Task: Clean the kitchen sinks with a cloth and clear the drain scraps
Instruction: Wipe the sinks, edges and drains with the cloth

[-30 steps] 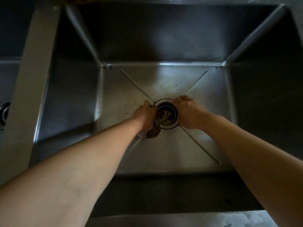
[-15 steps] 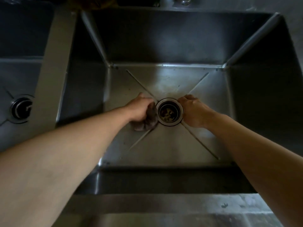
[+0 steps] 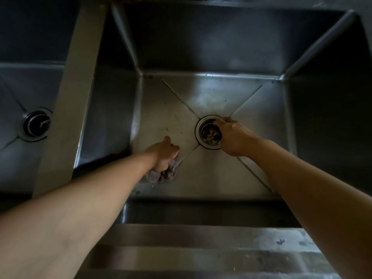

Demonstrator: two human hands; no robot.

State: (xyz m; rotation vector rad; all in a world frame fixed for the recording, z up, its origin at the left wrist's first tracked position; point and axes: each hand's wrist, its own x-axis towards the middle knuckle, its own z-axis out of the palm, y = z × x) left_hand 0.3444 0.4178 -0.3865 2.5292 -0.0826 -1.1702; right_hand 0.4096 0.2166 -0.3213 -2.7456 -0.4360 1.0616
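Head view, only one: left hand [image 3: 163, 153] fingers curled down over a bunched grey-brown cloth [image 3: 164, 172], gripping it and pressing it onto the floor of the right sink [image 3: 203, 174], near the front-left corner; cloth sticks out below and to the right of the knuckles, lying partly across the crease line that runs toward the drain [image 3: 209, 132]. Thumb lies up along the far side of the hand. Left forearm comes in long and low from bottom-left, wrist about straight. Right hand [image 3: 234, 136] sits at the right edge of the drain, fingers bent w/ tips reaching over the rim into the opening; can't tell whether they pinch the strainer or just touch it, tips are dark and partly hidden. Back of hand faces up, wrist angled left, forearm in from bottom-right. In the drain the strainer holds pale yellowish scraps [image 3: 209, 135], wet-looking, lying in a rough star shape. Hands are well apart, cloth left & forward of the drain. Sink floor dull steel w/ small dark specks near the left hand. Left sink [image 3: 12, 93] across the divider [image 3: 70, 93], w/ its own drain [image 3: 36, 123] and a dark stopper in it. Front counter edge [image 3: 201, 248] is streaked metal.
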